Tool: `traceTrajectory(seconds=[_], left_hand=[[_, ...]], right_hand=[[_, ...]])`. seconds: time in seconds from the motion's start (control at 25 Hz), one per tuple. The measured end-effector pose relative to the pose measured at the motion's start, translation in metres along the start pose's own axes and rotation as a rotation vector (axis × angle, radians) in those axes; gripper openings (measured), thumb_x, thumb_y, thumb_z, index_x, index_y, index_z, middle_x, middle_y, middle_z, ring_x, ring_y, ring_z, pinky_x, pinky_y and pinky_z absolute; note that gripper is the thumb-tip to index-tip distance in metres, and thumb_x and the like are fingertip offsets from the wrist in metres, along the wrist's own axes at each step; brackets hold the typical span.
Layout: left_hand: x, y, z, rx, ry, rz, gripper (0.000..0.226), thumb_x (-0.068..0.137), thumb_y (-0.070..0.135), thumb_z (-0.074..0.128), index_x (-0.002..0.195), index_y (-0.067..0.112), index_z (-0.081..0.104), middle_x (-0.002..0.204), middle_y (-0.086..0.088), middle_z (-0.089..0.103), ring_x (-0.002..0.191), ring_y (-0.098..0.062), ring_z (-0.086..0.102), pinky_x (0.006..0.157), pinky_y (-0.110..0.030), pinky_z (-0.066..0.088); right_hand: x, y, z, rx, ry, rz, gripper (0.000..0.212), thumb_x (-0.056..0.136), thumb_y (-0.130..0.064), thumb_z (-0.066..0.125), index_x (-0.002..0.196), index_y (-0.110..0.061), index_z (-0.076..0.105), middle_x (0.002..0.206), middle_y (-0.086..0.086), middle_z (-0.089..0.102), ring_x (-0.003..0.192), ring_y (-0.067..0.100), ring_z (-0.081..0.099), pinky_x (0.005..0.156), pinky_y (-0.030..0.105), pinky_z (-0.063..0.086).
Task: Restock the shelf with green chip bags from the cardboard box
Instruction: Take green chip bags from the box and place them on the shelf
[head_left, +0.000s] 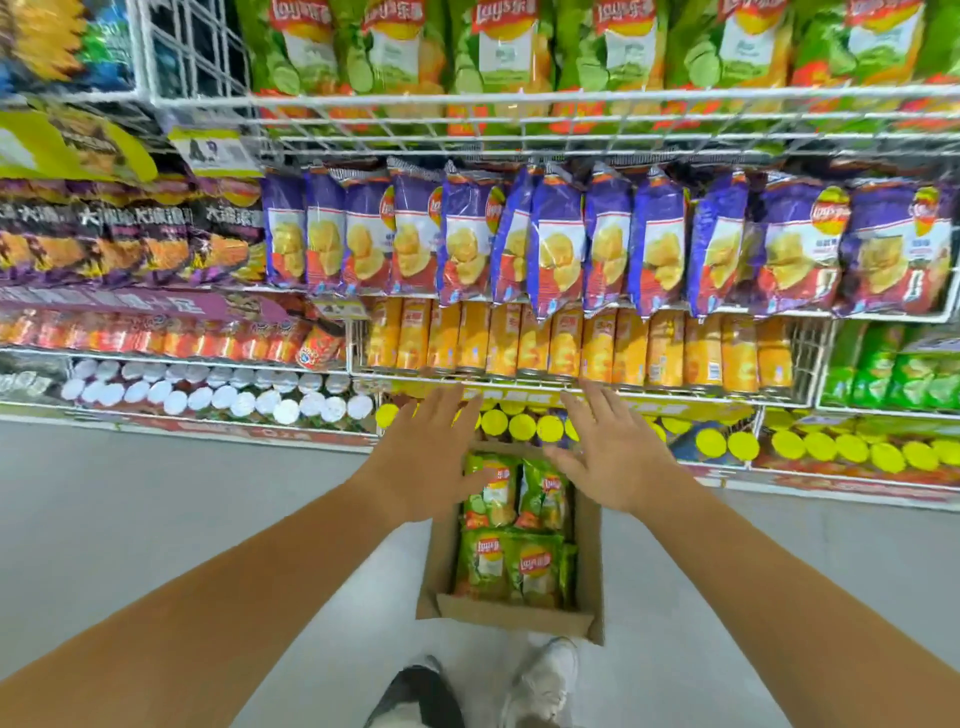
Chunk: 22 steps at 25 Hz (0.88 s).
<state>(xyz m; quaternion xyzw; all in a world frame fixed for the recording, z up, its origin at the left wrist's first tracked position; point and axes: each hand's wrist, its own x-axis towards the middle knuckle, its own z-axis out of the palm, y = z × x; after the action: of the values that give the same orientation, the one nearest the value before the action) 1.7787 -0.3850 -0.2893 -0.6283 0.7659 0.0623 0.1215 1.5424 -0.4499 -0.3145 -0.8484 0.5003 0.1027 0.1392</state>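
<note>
Below, both arms stretched forward over the cardboard box (511, 616) on the grey floor (156, 519). Left hand (423, 457) spread wide, palm down, holding nothing, above the box's far left corner. Right hand (613, 452) likewise splayed and empty, above the far right corner. Green chip bags (511, 540) lying flat inside the box, packed side by side in two rows. More green bags (498, 57) upright on the top wire shelf (519, 98). Purple bags (556, 239) in the row beneath, orange canisters (566, 343) lower still. White shoes (540, 680) just behind the box.
</note>
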Motion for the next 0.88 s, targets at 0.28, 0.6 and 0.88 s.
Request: traceTrajectory(seconds=[0.28, 0.6, 0.88], left_hand=[[0.058, 0.005, 0.142, 0.039, -0.125, 0.042, 0.100, 0.083, 0.079, 0.010, 0.157, 0.012, 0.002, 0.165, -0.019, 0.009, 0.150, -0.038, 0.014, 0.116, -0.054, 0.026], [0.120, 0.007, 0.311, 0.026, -0.230, 0.085, 0.100, 0.083, 0.078, 0.012, 0.158, 0.013, 0.001, 0.164, -0.018, 0.013, 0.149, -0.036, 0.016, 0.114, -0.047, 0.033], [0.159, 0.013, 0.447, 0.010, -0.292, 0.051, 0.097, 0.088, 0.078, 0.024, 0.157, 0.017, -0.007, 0.165, -0.012, 0.003, 0.150, -0.030, 0.013, 0.114, -0.046, 0.032]], right_hand=[[0.044, 0.022, 0.132, 0.047, -0.129, 0.118, 0.083, 0.096, -0.068, 0.012, 0.163, -0.021, -0.003, 0.171, 0.010, -0.007, 0.157, 0.029, -0.002, 0.126, 0.045, 0.011], [0.093, 0.043, 0.310, 0.148, -0.208, 0.237, 0.078, 0.101, -0.063, 0.021, 0.163, -0.020, 0.001, 0.171, 0.009, -0.002, 0.157, 0.029, 0.002, 0.124, 0.044, 0.016], [0.130, 0.056, 0.452, 0.230, -0.270, 0.286, 0.074, 0.103, -0.059, 0.029, 0.163, -0.024, 0.002, 0.171, 0.006, 0.005, 0.156, 0.028, 0.008, 0.123, 0.044, 0.022]])
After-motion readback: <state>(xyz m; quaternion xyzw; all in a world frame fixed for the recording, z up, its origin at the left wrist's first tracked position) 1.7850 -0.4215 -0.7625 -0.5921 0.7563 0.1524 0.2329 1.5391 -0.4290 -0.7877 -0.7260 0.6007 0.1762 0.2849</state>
